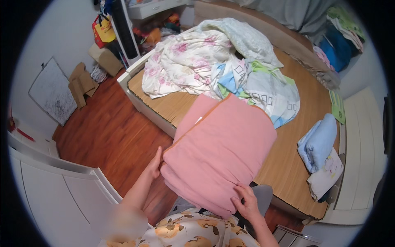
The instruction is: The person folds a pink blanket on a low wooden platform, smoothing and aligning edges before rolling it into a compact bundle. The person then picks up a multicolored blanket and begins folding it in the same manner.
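Observation:
A thick folded pink blanket with orange edging lies partly over the near edge of the bed, its near end close to my body. Against its left side is my left hand, fingers pointing up; how firmly it holds the cloth is not visible. My right hand rests at the blanket's near right corner, thumb and fingers spread and touching the fabric. A small white tag shows near the orange edge. Beyond the blanket lie a crumpled floral sheet and a patterned blue, green and white cloth.
Farther back on the wooden bed board is a pale quilt. A folded light-blue cloth and a white pillow sit at the right. Flattened cardboard and a whiteboard stand left; a white cabinet is nearby.

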`<state>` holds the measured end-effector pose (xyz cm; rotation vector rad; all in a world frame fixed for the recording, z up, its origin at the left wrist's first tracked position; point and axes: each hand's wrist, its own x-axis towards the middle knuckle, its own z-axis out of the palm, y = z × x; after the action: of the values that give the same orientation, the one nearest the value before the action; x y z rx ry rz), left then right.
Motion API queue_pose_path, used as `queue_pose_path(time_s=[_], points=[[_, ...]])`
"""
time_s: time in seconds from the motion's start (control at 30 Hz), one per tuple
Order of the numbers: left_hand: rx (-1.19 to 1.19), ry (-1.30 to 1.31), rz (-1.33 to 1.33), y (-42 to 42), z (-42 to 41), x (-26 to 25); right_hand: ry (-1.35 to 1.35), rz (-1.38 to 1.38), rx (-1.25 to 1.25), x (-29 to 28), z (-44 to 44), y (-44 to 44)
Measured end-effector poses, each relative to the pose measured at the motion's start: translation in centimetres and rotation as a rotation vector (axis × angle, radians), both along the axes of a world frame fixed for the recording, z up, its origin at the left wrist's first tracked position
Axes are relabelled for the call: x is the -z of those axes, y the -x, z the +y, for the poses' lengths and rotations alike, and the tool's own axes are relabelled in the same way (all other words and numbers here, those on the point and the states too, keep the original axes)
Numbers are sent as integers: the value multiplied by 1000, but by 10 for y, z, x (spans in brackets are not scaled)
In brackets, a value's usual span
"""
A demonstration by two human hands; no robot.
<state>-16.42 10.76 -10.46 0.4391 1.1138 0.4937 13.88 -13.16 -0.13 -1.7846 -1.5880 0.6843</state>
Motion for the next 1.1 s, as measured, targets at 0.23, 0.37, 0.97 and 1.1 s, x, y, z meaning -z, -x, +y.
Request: queue_pose_path(time_s=[0.23,0.37,0.97,1.1], points=[[311,-184,331,-25,22,18,570,622,438,39,-43,-5],[91,-411,-48,-21,18,-10,432,1535,535,105,-45,2],[12,-270,410,43,-74,184,539,1426,347,77,-28,14],[13,-75,264,23,-49,128,476,1627,398,82,-25,20]])
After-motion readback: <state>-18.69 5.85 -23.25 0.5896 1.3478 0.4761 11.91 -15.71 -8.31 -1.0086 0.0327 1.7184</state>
